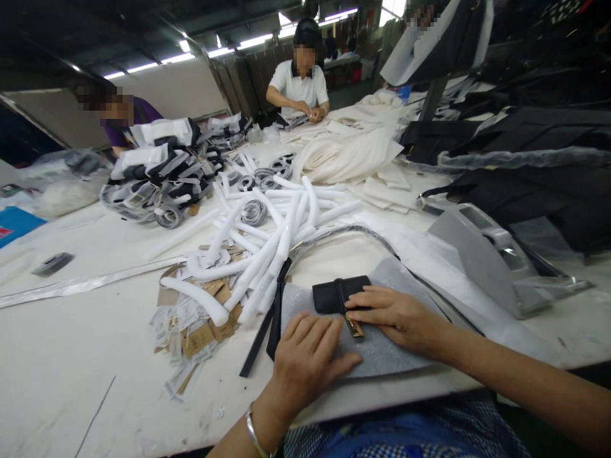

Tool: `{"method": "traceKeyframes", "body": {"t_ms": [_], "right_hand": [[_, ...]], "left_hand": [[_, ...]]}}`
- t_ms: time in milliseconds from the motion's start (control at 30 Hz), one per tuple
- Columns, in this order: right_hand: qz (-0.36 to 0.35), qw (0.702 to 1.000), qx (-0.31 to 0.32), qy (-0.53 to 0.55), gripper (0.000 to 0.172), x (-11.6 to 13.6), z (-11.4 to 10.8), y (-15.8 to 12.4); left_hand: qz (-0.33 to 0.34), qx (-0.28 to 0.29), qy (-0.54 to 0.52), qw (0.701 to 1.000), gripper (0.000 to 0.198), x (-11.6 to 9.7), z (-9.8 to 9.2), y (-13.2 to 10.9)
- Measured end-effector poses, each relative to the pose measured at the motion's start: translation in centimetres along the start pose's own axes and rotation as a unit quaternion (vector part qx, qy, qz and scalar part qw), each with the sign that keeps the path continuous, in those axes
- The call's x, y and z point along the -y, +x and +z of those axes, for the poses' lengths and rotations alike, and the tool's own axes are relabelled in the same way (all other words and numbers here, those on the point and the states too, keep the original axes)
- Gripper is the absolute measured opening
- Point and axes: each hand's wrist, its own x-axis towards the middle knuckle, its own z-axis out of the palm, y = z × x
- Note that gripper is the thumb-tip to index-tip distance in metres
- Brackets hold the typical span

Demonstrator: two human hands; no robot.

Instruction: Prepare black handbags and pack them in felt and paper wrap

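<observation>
A handbag (pixel 401 346) lies in front of me at the table's near edge, covered by a grey translucent protective sheet. Its black flap (pixel 327 298) shows at the top, with a gold metal clasp (pixel 354 326) below. My right hand (pixel 398 318) rests flat over the flap's right side, fingers stretched out beside the clasp. On the sheet at the lower left lies my left hand (pixel 310 350), fingers spread and thumb pointing toward the clasp. The wrapped handle (pixel 353 229) arches behind the bag, and a black strap (pixel 258 343) hangs off its left side.
White foam tubes (pixel 260 267) and paper tags (pixel 200 337) are heaped left of the bag. A grey bag (pixel 477 254) and black pieces (pixel 534 197) lie to the right. Wrapped bundles (pixel 157 159) and white sheets (pixel 344 152) sit farther back. Two co-workers are across the table.
</observation>
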Motion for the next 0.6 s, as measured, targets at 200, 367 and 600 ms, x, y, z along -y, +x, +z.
{"method": "traceKeyframes", "body": {"t_ms": [200,367,600], "right_hand": [[0.024,0.999,-0.008,0.028,0.039,0.57,-0.13,0.07],[0.067,0.996,-0.022,0.056,0.035,0.91,-0.16,0.14],[0.055,0.998,0.015,0.03,0.031,0.55,0.26,0.31]], "left_hand": [[0.077,0.07,-0.048,0.993,0.034,-0.06,-0.62,-0.2],[0.075,0.092,-0.07,0.99,0.032,0.1,-0.44,-0.26],[0.048,0.145,-0.075,0.985,0.026,0.03,-0.29,0.16]]}}
